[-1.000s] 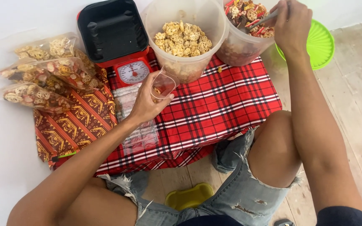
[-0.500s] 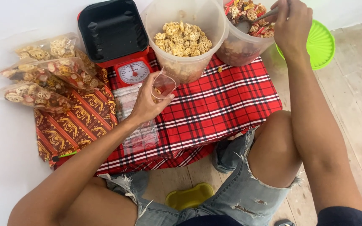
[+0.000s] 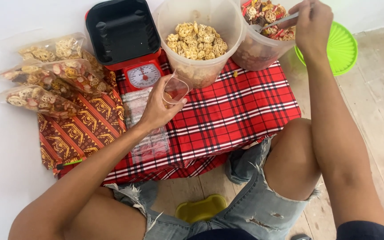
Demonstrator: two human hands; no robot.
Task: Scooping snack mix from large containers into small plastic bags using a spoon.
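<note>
Left hand [image 3: 156, 111] clamped around a small clear plastic bag [image 3: 174, 89], mouth held open and tilted toward the tubs, just above the red plaid cloth [image 3: 241, 111]; same grip and same spot as half a second before. Right hand [image 3: 313, 24] closed on the handle of a metal spoon [image 3: 277, 21], reaching into the far tub of mixed red and yellow snacks [image 3: 263, 38]; hardly moved since the earlier frames, spoon bowl down among the pieces throughout. Just beside that tub, touching it, a larger clear tub of pale yellow ring-shaped crackers [image 3: 198, 42], standing upright right behind the held bag. Left of the bag, a red kitchen scale [image 3: 143, 73] with a black tray [image 3: 122, 31] on top. Below the left hand, a stack of empty clear bags [image 3: 150, 144] lying flat on the cloth. Farther left, filled snack bags [image 3: 45, 84] piled on a brown patterned cloth [image 3: 83, 133]. Behind the right hand, a green lid [image 3: 341, 49] on the wooden floor. Nothing else shifted between frames.
</note>
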